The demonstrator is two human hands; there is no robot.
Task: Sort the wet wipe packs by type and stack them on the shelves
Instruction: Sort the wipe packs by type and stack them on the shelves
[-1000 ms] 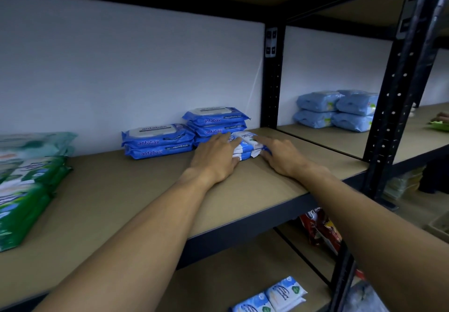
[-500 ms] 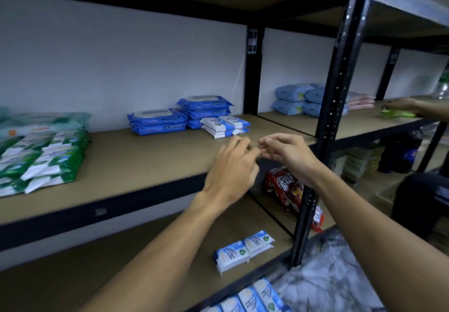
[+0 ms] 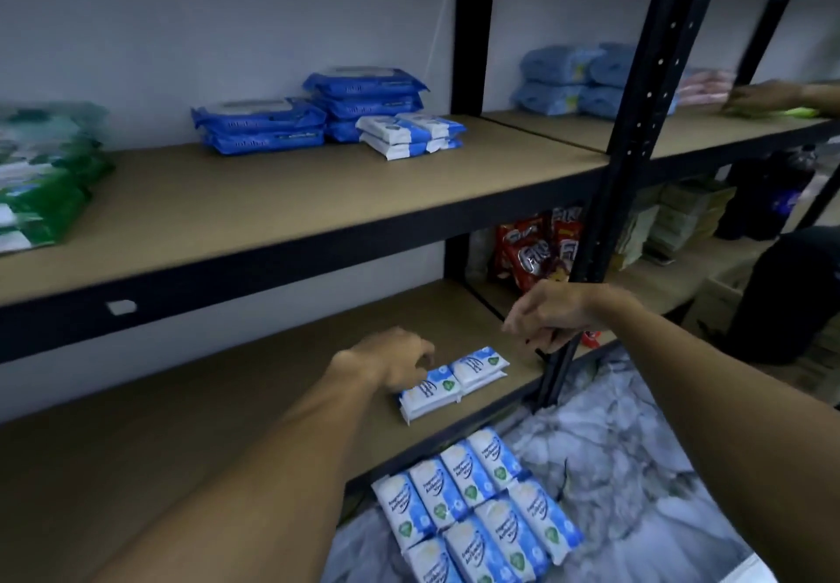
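Upper shelf [image 3: 318,200]: partly sorted; green packs [image 3: 41,173] are stacked at its left edge, dark blue packs [image 3: 291,125] stand in two stacks along the back edge, and a small white-and-blue stack [image 3: 409,135] sits just in front of them near the right rear corner. On the adjoining bay, light blue packs [image 3: 572,78] and pink packs [image 3: 704,85] are already grouped; another person's hand [image 3: 768,98] works at that bay's right end.

Lower shelf [image 3: 227,400]: two short piles of white-and-blue packs [image 3: 454,380] lie side by side near the front right corner. The left hand [image 3: 391,364] is bent down over the far end of the nearer pile, fingertips at or on it – whether it has hold of a pack cannot be told. The right hand [image 3: 550,319] hangs above the shelf's right edge, fingers loosely curled, holding nothing.

Outstanding: a batch of loose packs [image 3: 477,510] of the same white-and-blue type lies below the lower shelf's front edge, unshelved. Judgement – roughly midway; several types are placed, while this type is split across two levels and awaits consolidation.
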